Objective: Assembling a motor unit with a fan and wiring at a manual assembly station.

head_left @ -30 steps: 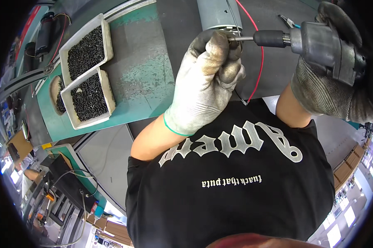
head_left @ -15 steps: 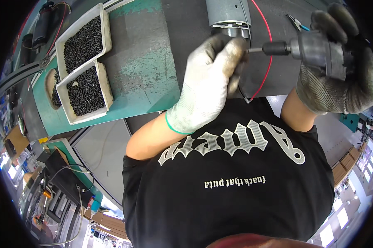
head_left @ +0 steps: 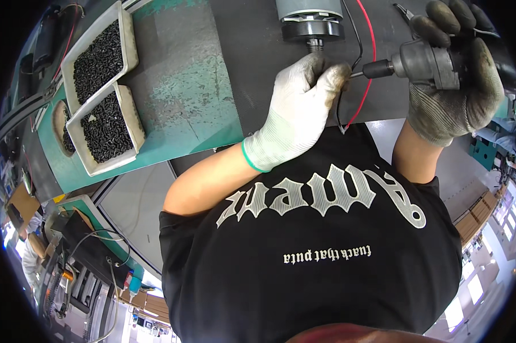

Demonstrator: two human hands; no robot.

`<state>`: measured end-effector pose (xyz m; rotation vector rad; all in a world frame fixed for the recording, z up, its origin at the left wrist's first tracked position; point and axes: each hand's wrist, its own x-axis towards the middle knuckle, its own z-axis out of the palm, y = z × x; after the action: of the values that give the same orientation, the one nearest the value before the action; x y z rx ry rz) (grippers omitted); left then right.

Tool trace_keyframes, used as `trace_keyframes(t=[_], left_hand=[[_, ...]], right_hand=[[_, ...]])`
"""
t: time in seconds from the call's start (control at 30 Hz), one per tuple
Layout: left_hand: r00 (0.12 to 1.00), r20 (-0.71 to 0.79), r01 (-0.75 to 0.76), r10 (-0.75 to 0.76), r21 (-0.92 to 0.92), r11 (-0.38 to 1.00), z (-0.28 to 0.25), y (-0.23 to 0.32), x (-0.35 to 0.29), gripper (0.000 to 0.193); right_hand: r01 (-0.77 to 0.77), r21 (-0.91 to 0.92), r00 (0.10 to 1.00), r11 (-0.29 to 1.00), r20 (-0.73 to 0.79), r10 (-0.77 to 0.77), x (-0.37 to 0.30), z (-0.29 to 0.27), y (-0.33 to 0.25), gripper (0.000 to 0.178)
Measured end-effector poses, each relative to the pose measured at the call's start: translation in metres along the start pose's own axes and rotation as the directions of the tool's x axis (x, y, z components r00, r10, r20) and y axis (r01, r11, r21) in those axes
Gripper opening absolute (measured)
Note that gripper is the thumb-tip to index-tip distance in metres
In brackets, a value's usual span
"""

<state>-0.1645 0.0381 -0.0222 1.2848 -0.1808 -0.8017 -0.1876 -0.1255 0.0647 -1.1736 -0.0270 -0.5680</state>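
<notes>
My left hand [head_left: 304,111], in a white glove with darkened fingertips, is closed in a pinch at the tip of a driver bit. Whatever lies between the fingertips is hidden. In a grey glove, my right hand [head_left: 449,108] wraps round a dark power screwdriver [head_left: 421,62], which lies sideways with its bit pointing left into the left hand's fingertips. Just beyond the left hand is a grey cylindrical motor [head_left: 309,7] with a black end ring [head_left: 313,31]. Its short threaded shaft [head_left: 314,44] points toward me, close to the left knuckles.
Two white trays [head_left: 133,57] at the left hold many small black screw-like parts, beside a round dish [head_left: 60,128] of similar pieces. A red wire [head_left: 372,51] and a black wire [head_left: 358,57] cross the dark mat. Pliers [head_left: 404,10] lie partly behind my right hand.
The motor's black end ring and shaft, mostly covered by my left hand before, now show. The screwdriver has shifted slightly left, its bit still at the left fingertips. The whole view has shifted a little.
</notes>
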Motion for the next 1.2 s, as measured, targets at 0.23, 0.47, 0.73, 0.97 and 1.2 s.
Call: trace_keyframes(t=[0.23, 0.47, 0.73, 0.97, 1.2], left_hand=[[0.899, 0.260, 0.436, -0.354, -0.614, 0.658, -0.003, -0.002, 0.009, 0.029], [0.979, -0.040, 0.150, -0.201, -0.526, 0.837, -0.002, -0.013, 0.020, 0.020], [0.941, 0.010, 0.190, -0.338, -0.842, 0.505, -0.012, -0.012, 0.007, 0.019], [0.973, 0.116, 0.186, -0.201, -0.909, 0.373, -0.024, -0.013, 0.006, 0.024], [0.967, 0.141, 0.196, -0.214, -0.945, 0.261, -0.024, -0.016, 0.006, 0.020]], right_hand=[[0.029, -0.036, 1.000, 0.999, -0.008, -0.029, 0.000, 0.002, 0.004, 0.044], [0.127, -0.160, 0.982, 0.979, -0.118, -0.147, 0.019, -0.005, 0.016, 0.040], [0.095, -0.107, 0.988, 0.990, -0.110, -0.107, 0.016, 0.012, 0.035, 0.039], [0.129, -0.165, 0.979, 0.978, -0.133, -0.152, 0.015, 0.025, 0.032, 0.040], [0.131, -0.141, 0.979, 0.981, -0.141, -0.150, 0.013, 0.033, 0.035, 0.039]])
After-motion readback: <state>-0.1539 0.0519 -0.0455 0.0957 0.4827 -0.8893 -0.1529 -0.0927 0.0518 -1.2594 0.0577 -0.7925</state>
